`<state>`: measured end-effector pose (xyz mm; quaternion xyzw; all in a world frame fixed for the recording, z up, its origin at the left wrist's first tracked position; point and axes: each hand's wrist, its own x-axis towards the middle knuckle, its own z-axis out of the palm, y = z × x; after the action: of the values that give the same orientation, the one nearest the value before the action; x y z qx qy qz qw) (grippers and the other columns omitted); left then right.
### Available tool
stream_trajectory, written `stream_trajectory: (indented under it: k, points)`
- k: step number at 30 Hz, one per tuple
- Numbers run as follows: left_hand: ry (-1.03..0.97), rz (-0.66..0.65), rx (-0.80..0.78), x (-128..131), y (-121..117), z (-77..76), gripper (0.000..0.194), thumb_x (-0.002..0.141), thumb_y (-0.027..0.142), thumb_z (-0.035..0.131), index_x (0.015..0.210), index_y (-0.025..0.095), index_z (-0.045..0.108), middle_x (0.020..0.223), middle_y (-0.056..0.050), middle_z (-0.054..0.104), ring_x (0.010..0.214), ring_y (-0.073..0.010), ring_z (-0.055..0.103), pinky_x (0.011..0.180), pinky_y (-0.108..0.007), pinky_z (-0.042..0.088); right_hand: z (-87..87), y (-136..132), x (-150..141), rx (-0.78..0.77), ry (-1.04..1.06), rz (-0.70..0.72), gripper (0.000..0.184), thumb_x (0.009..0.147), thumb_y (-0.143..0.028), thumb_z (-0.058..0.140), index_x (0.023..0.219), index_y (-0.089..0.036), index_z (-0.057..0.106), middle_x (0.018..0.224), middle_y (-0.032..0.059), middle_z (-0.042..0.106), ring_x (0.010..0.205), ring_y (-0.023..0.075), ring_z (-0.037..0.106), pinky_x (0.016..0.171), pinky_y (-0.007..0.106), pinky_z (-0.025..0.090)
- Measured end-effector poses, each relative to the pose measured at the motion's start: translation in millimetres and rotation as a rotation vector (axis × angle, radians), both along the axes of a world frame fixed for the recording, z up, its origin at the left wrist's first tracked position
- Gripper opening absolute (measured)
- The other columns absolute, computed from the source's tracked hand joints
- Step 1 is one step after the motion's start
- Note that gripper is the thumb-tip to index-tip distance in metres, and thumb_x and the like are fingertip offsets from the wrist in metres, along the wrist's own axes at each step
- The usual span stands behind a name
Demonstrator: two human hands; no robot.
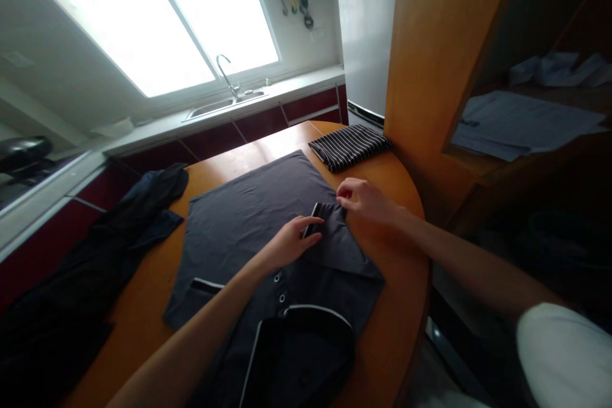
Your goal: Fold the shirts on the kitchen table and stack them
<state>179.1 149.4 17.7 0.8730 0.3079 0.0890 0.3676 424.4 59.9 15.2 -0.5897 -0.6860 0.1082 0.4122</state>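
Observation:
A dark grey polo shirt (248, 217) with white-trimmed collar lies spread on a round wooden table (143, 306). Its right sleeve (329, 229) is folded inward over the body. My left hand (291, 242) rests on the shirt with fingers together, pressing the sleeve's white-edged cuff. My right hand (366, 201) pinches the sleeve's edge just right of the cuff, fingers closed on the cloth.
A folded black-and-white striped garment (351, 145) lies at the table's far right. A dark heap of clothes (119, 229) hangs over the left edge. An orange wooden cabinet (430, 57) with papers on its shelf stands right. A counter with sink (224, 102) runs under the window.

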Motion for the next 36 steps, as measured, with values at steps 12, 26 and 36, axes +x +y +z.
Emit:
stream_trajectory:
  k: [12,26,36]
  points:
    - [-0.053,0.146,-0.283,9.2,-6.3,1.4,0.051,0.078,0.046,0.075,0.119,0.017,0.076,0.074,-0.001,0.068,0.061,-0.0125,0.054,0.055,-0.022,0.038,-29.5,-140.4,-43.8,-0.166,-0.200,-0.128,0.021,0.080,-0.017,0.070,0.091,-0.025,0.054,0.091,0.0020,0.064,0.088,0.0231,0.061,0.076,0.035,0.048]
    - [-0.105,0.042,-0.338,10.0,-11.3,-3.9,0.048,0.075,0.042,0.078,0.114,0.014,0.075,0.084,-0.004,0.073,0.072,-0.0159,0.063,0.059,-0.021,0.045,-34.5,-171.5,-57.3,-0.285,-0.089,-0.168,0.019,0.092,-0.008,0.053,0.099,-0.022,0.064,0.093,0.0032,0.067,0.088,0.0213,0.066,0.081,0.034,0.049]
    - [-0.052,0.046,-0.279,5.7,-2.6,-4.7,0.050,0.080,0.044,0.074,0.122,0.016,0.072,0.089,-0.005,0.072,0.069,-0.0156,0.065,0.061,-0.024,0.049,-24.9,-172.1,-50.9,-0.412,-0.067,-0.147,0.022,0.090,-0.009,0.050,0.096,-0.022,0.067,0.095,0.0027,0.070,0.091,0.0196,0.067,0.084,0.031,0.046]
